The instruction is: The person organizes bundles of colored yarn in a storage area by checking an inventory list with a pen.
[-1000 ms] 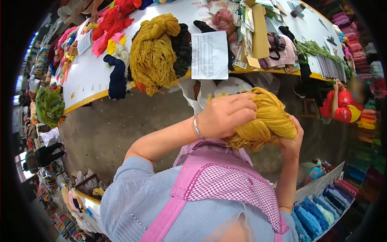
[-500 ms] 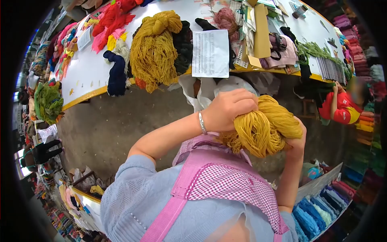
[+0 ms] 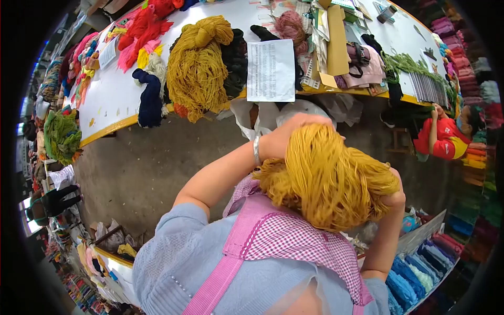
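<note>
A thick bundle of mustard-yellow yarn (image 3: 333, 176) is held up in front of my chest, its loose strands spreading out and downward. My left hand (image 3: 296, 131), with a silver bracelet at the wrist, is closed on the upper end; yarn covers part of its fingers. At the other end, my right hand (image 3: 394, 193) grips the bundle from the side, most of its fingers behind the strands. Beyond my hands, a larger mustard yarn bundle (image 3: 198, 73) hangs over the table's edge beside a printed sheet (image 3: 270, 71).
Along the white table (image 3: 113, 100) lie navy yarn (image 3: 149, 97), red yarn (image 3: 148, 29), papers and a cardboard folder (image 3: 336, 42). Someone in a red shirt (image 3: 443, 137) sits at the right. A bin of blue yarns (image 3: 412, 278) stands low right; green yarn (image 3: 64, 136) hangs left.
The yarn bundle has turned and spread in my hands, coming lower and closer to my chest. More of my left hand is now covered by strands; my right hand has moved slightly down.
</note>
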A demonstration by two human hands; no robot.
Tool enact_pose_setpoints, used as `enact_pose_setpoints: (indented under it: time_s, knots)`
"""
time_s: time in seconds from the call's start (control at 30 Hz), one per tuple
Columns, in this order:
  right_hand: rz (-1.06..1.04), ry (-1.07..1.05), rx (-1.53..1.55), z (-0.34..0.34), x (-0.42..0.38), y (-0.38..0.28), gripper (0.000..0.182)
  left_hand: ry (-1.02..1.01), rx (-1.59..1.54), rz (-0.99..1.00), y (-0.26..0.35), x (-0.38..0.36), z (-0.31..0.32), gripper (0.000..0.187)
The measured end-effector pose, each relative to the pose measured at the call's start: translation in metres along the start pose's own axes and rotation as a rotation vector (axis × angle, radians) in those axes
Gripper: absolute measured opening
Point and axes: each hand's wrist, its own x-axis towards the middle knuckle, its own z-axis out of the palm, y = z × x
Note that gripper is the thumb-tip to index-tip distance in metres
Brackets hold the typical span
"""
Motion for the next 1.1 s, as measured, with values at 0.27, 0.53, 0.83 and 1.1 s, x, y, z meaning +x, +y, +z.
enact_pose_setpoints:
  time_s: [0.27,0.53,0.83,1.1]
  knots:
    - [-0.170,-0.061,0.488,0.033,-0.012,0.002,0.064,0.075,0.208,-0.195,-0.067,-0.001,-0.037,0.050]
    - [0.209,0.048,0.148,0.049,0.005,-0.002,0.059,-0.160,0.663,0.078,-0.007,0.021,0.040,0.098]
    - [0.205,-0.088,0.052,0.039,-0.005,-0.014,0.077,0.069,1.111,0.082,-0.007,0.018,0.072,0.040]
    - [0.059,-0.515,0.108,0.010,-0.011,-0.001,0.103,0.483,1.130,0.603,0.038,0.050,0.078,0.022]
